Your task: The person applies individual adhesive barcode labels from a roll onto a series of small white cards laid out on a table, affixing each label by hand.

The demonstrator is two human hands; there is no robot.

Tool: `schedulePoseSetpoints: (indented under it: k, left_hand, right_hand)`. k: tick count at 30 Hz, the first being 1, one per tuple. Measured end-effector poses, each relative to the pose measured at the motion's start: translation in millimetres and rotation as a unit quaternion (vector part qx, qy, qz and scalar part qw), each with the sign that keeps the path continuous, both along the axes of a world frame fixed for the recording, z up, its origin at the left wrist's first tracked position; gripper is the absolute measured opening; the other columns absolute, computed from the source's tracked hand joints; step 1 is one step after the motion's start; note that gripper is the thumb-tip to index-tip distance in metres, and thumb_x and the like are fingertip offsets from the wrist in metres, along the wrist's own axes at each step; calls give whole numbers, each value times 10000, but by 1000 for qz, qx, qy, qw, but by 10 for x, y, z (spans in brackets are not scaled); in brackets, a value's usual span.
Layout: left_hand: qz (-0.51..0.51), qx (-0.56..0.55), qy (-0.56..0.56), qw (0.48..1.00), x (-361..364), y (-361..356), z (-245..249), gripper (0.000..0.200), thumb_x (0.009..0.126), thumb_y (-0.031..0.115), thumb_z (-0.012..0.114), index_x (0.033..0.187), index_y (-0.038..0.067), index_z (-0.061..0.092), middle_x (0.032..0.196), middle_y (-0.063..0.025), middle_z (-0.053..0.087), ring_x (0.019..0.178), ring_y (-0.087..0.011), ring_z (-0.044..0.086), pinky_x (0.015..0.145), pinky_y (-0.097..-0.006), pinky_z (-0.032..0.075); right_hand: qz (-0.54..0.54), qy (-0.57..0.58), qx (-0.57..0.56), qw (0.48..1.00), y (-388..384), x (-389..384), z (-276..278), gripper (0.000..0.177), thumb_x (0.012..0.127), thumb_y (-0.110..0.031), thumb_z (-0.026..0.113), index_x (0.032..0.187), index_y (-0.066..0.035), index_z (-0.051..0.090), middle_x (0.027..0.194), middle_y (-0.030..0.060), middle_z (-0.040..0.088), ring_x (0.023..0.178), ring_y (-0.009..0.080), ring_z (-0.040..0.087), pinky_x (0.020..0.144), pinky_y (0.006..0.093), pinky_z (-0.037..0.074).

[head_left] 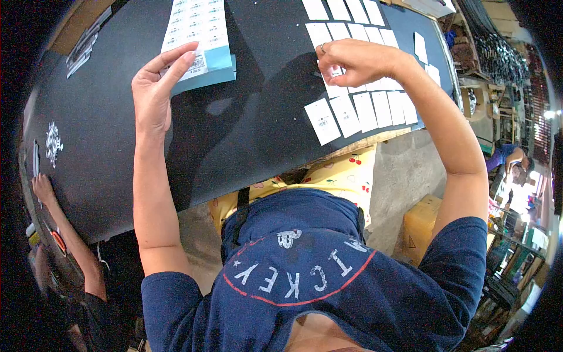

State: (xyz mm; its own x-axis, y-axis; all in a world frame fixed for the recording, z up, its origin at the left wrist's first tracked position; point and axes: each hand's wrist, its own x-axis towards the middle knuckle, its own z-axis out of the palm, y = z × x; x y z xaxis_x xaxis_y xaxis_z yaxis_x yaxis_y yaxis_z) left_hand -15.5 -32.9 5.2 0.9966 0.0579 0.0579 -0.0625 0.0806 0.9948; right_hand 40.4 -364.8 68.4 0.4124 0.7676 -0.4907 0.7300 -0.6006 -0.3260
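My left hand [155, 88] pinches the lower left edge of a sheet of barcode stickers [196, 26] between thumb and fingers. Light blue backing [218, 60] shows at the sheet's bottom end. Over the rows of white cards on the right, my right hand [355, 61] has its fingers pressed together. A small printed white piece shows at its fingertips; whether it is held or lies on a card I cannot tell. In the nearest row, two cards carry barcodes, the leftmost card [322, 121] and the one beside it [345, 115]; the others there look blank.
The black table [264, 117] has its near edge by my lap. A co-worker's hand [43, 189] rests at the far left, near a pile of small pieces [53, 144]. Strips [88, 44] lie at the upper left. A yellow package [419, 226] stands on the floor at right.
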Motion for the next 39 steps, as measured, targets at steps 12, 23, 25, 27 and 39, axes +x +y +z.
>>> schedulePoseSetpoints:
  k: [12, 23, 25, 27, 39]
  left_hand:
    - [-3, 4, -7, 1000, 3, 5, -8, 234, 778, 183, 768, 969, 51, 739, 925, -108, 707, 907, -129, 619, 870, -258, 463]
    - [-26, 21, -3, 999, 8, 48, -38, 277, 832, 138, 715, 1061, -18, 689, 1059, -116, 675, 975, -150, 613, 907, -259, 435]
    - [-25, 23, -3, 999, 8, 50, -42, 277, 833, 137, 714, 1061, -18, 689, 1058, -115, 676, 972, -149, 614, 906, -259, 436]
    - [-29, 19, -3, 999, 13, 53, -55, 274, 835, 135, 712, 1061, -17, 689, 1060, -114, 676, 962, -146, 618, 896, -257, 443]
    - [-28, 16, -8, 999, 11, 43, -44, 258, 845, 123, 702, 1068, -7, 689, 1060, -102, 678, 957, -138, 619, 882, -254, 453]
  right_hand:
    - [11, -27, -4, 1000, 10, -41, 0, 81, 747, -117, 660, 742, -36, 656, 801, 95, 564, 841, 247, 596, 760, 377, 487]
    - [3, -29, 18, 999, -7, -69, -3, 49, 730, -79, 640, 741, -31, 638, 793, 100, 553, 840, 258, 584, 780, 396, 478]
    - [5, -28, 22, 999, -15, -64, -12, 53, 731, -82, 636, 740, -30, 638, 793, 100, 553, 839, 257, 584, 780, 397, 476]
    - [7, -27, 26, 999, -35, -56, -36, 57, 732, -85, 631, 740, -29, 639, 793, 100, 554, 838, 256, 584, 780, 398, 475]
    - [2, -29, 46, 999, -45, -75, -18, 70, 736, -103, 625, 738, -33, 631, 789, 103, 557, 847, 265, 585, 783, 399, 467]
